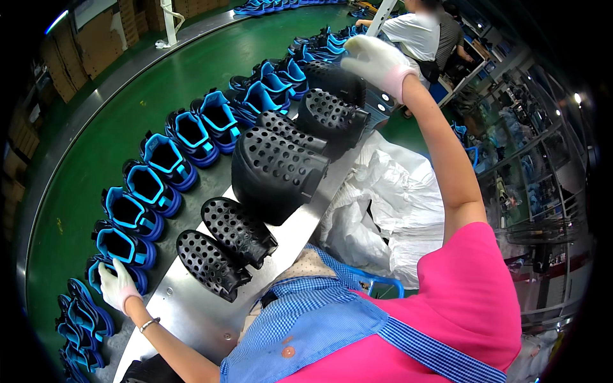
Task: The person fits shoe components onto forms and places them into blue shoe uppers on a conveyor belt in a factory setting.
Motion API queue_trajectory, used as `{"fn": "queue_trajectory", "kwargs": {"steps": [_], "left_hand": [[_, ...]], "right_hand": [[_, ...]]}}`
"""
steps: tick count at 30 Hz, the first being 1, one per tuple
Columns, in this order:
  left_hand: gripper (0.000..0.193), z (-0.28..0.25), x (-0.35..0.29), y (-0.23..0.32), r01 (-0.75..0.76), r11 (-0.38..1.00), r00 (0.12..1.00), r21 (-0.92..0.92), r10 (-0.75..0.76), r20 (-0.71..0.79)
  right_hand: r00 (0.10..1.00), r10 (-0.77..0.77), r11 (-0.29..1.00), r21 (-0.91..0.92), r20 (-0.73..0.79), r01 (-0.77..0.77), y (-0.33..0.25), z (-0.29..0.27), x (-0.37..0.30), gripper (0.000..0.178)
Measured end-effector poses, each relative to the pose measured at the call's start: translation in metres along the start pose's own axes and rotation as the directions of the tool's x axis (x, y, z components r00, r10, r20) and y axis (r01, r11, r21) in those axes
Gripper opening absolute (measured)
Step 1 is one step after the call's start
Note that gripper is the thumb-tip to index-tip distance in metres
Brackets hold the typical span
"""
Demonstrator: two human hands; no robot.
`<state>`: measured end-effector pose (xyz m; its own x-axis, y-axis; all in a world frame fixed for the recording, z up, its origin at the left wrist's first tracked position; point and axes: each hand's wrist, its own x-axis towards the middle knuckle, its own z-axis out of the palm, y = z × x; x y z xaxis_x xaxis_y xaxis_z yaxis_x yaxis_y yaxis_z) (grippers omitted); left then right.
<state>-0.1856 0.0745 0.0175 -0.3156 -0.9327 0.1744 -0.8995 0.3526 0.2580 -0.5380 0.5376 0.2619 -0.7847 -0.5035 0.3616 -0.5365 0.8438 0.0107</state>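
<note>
My left hand [119,288], in a white glove, is at a black and blue shoe [96,273] near the lower end of a row. Its visible fingers are spread against the shoe's collar. My right hand [378,64], also gloved, is raised at the upper right with fingers apart and slightly bent, and nothing shows in it. Below it are black perforated toe-shaped shells [332,113]. A large stack of such shells [278,167] stands in the middle, and two smaller shells [211,265] lie nearer me on the metal ledge [163,319].
The curved row of shoes [167,159] runs along a green conveyor surface [76,166]. More shoes [83,319] lie at the lower left. White crumpled sacking [399,198] is right of the ledge. Another person [412,35] is at the far right, near wire shelving [530,185].
</note>
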Motion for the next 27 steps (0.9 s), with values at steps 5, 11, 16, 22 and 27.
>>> {"fn": "queue_trajectory", "kwargs": {"steps": [5,11,16,22,27], "left_hand": [[0.043,0.000,-0.018,-0.005,-0.176,0.982,0.976,-0.073,0.164,-0.144],[0.034,-0.008,-0.023,-0.037,-0.189,0.929,0.976,-0.318,0.141,-0.168],[0.027,-0.005,-0.039,-0.029,-0.178,0.906,0.973,-0.384,0.103,-0.207],[0.022,-0.004,-0.050,-0.031,-0.192,0.856,0.957,-0.481,0.056,-0.283],[0.022,-0.006,-0.055,-0.029,-0.126,0.830,0.961,-0.543,-0.034,-0.276]], "right_hand": [[0.995,0.097,0.994,-0.041,0.022,-0.096,0.023,0.044,-0.004,0.052],[0.999,0.042,0.983,-0.182,0.004,-0.040,0.026,0.057,0.002,0.052],[0.999,-0.043,0.994,-0.102,-0.024,0.040,0.021,0.050,-0.014,0.042],[0.991,-0.093,0.994,-0.042,0.095,0.097,0.083,0.059,-0.001,0.047],[0.991,-0.112,0.992,0.061,0.072,0.107,0.083,0.051,0.009,0.040]]}}
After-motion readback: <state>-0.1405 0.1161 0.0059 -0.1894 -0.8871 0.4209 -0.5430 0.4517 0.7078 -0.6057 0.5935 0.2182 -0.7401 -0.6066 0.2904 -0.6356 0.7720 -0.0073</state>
